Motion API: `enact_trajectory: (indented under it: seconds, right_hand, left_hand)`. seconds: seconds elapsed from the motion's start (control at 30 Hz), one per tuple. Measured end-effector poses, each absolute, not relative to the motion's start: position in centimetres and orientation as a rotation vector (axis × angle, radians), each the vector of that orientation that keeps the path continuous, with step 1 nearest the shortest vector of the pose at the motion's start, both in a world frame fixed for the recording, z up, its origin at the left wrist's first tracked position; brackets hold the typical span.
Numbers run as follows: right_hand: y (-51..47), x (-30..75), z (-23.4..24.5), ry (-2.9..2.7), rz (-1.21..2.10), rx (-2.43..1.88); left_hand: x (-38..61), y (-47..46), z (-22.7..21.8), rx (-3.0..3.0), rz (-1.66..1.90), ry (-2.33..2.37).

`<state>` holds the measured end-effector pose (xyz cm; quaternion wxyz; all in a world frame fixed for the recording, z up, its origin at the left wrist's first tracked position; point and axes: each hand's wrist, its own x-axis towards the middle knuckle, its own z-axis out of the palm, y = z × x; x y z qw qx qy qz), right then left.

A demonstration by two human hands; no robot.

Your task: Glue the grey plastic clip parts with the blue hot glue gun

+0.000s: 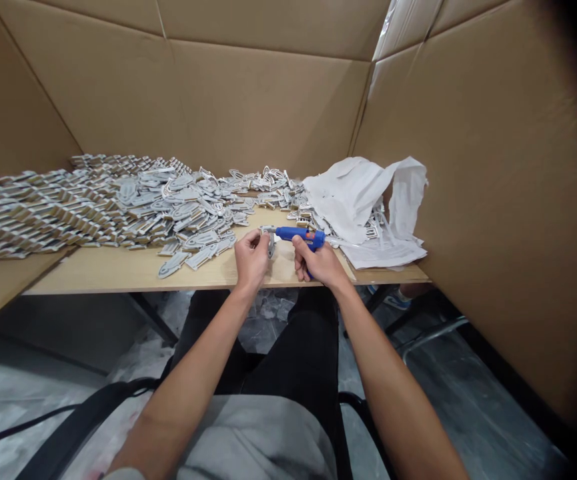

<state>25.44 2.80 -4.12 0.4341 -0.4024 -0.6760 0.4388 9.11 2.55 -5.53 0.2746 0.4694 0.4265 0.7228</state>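
In the head view, pinching a small grey piece [271, 245] narrowly between thumb and fingers of the left hand [251, 260], just above the near edge of the table [118, 272]. Gripping a blue glue gun [291, 233] in the right hand [318, 260], fingers curled around the handle, nozzle aimed leftward at the piece; close against it, but cannot tell touching from barely apart. Apparently midway through this one piece, with glue on it too small to make out. At the far left, ranged in close slanting layers, a great many stacked pieces [33, 207], possibly finished, judging only by the tidy order. Between those and the hands, lying loose and overlapping, a broad heap [188, 200], probably a good part of the work left. To the right, partly hidden under crumpled white sheets [343, 193], more loose pieces [304, 215]. Impossible to sort treated from untreated at this distance, hence only a rough guess at progress.
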Motion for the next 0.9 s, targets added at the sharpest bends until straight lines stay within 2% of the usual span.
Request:
enact_trajectory:
  seconds: [0.67,0.9]
  right_hand:
    - [2.37,25.45,-4.00,-1.763,1.012,-1.085]
    - [2.30,24.87,-4.13,-1.878,0.778,-1.123]
  left_hand:
    - [8.79,2.96,-6.20,1.385,1.957,1.281]
    - [8.76,2.97,-6.17,1.401,1.947,1.327]
